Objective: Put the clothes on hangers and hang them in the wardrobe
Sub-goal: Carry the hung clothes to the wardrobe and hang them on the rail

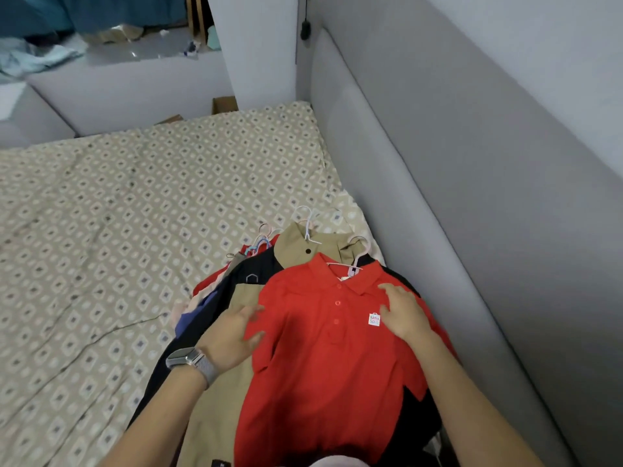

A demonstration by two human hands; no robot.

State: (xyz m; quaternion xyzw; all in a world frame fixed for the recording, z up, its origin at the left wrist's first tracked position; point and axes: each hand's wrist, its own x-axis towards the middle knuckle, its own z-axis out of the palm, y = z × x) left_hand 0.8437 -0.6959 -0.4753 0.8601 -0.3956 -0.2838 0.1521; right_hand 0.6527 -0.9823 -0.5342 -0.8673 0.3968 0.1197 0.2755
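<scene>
A red polo shirt (323, 358) on a pink hanger (355, 261) lies on top of a pile of hangered clothes on the bed. Under it are a beige shirt (296, 247) on a white hanger (308, 227), a black garment (256, 267) and more coloured hangers (261, 242). My left hand (232, 335), with a watch on its wrist, rests flat at the red shirt's left sleeve, fingers spread. My right hand (403, 311) lies flat on the shirt's chest beside the white logo patch (374, 320). Neither hand grips anything. The wardrobe is not in view.
The bed sheet (118, 214) with a diamond pattern stretches left and ahead. A grey padded headboard (438, 203) runs along the right side. A grey ledge (128, 85) and a cardboard box (224, 104) stand beyond the bed's far edge. Crumpled blue fabric (37, 55) lies at the top left.
</scene>
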